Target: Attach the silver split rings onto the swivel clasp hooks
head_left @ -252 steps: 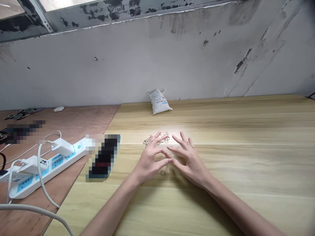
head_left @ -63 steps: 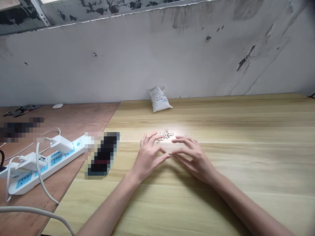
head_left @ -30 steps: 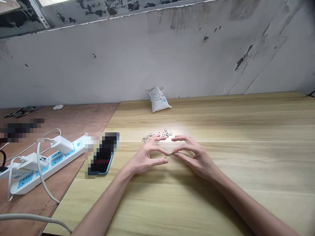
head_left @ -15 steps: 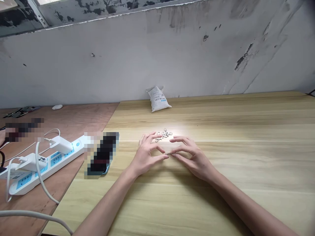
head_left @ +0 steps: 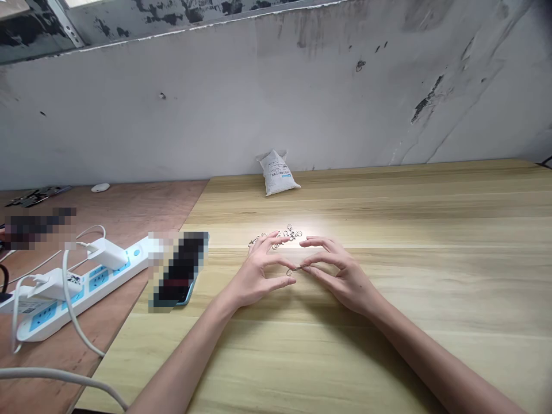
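Two hands curve narrowly together, the right hand (head_left: 345,282) pinching a small metal clasp (head_left: 295,269) in its fingertips, the left hand (head_left: 259,273) close beside it, empty, and a loose cluster of metal rings (head_left: 287,234) just beyond on the tabletop (head_left: 388,345).

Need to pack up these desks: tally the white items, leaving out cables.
Power strip: 1
Chargers: 2
Bag: 1
Oval object: 1
Total: 5

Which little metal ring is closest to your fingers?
The small ring between your left hand and right hand, set apart from the tangled cluster beyond.
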{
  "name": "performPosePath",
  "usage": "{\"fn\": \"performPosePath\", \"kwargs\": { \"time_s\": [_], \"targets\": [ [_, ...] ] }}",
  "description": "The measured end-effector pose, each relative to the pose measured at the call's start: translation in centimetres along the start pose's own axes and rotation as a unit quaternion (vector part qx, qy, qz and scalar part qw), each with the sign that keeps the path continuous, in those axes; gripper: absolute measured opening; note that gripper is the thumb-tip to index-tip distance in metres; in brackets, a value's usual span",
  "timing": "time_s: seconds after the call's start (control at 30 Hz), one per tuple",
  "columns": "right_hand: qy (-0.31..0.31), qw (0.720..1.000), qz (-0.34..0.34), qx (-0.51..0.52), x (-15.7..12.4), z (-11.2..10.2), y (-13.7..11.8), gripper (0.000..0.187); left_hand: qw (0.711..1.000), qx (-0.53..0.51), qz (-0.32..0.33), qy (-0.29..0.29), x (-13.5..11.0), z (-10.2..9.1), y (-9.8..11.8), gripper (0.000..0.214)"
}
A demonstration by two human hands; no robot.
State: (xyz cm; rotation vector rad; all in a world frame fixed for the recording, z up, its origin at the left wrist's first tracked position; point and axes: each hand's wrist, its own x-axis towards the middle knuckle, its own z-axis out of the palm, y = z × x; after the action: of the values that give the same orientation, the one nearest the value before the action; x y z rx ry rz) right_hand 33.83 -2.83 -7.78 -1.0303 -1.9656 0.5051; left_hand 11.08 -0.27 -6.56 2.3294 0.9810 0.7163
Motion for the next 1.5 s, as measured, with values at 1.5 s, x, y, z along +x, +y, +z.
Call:
{"fn": "performPosePath", "kwargs": {
  "time_s": [1.5],
  "targets": [
    [-0.01,0.997,0.024,-0.079,-0.3,1.2,1.3,0.016,0.995,0.084,-0.048,0.006,0.1,0.4,-0.5,0.012]
  ]
}}
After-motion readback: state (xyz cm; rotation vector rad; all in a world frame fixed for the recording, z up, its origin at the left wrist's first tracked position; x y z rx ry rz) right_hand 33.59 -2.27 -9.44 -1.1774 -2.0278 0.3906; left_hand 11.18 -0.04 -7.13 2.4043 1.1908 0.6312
